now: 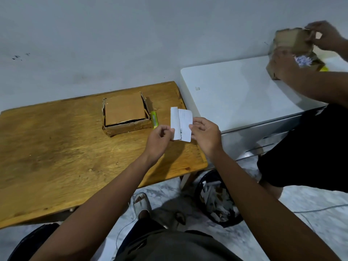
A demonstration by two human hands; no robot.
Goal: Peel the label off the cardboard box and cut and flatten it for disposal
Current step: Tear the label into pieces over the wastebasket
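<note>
Pale grey wall backs a wooden desk (56,144), and on it the cardboard box (125,114) sits well back from the person, its top flaps folded shut but ragged at the edges. Just beside the box, on its side nearest the white cabinet (235,95), lies a yellow-green cutter (154,120), presumably parked within reach for the cutting step not yet begun.

Nearer the person than the box, above the desk's edge, the white label (181,126) is off the cardboard and held in the air. The left hand (160,137) pinches its left edge between thumb and fingertips; the right hand (204,133) is closed on its right edge the same way. The sheet is partly folded over on itself, a barcode showing near the bottom, likely so the sticky side closes on itself before it is thrown away.

Further from the box than the label, on the floor below the desk's corner, stands a dark waste bin (218,200) holding paper scraps, the probable destination.

Beyond the cabinet, a second person's hands (323,34) work on another box (290,46).
</note>
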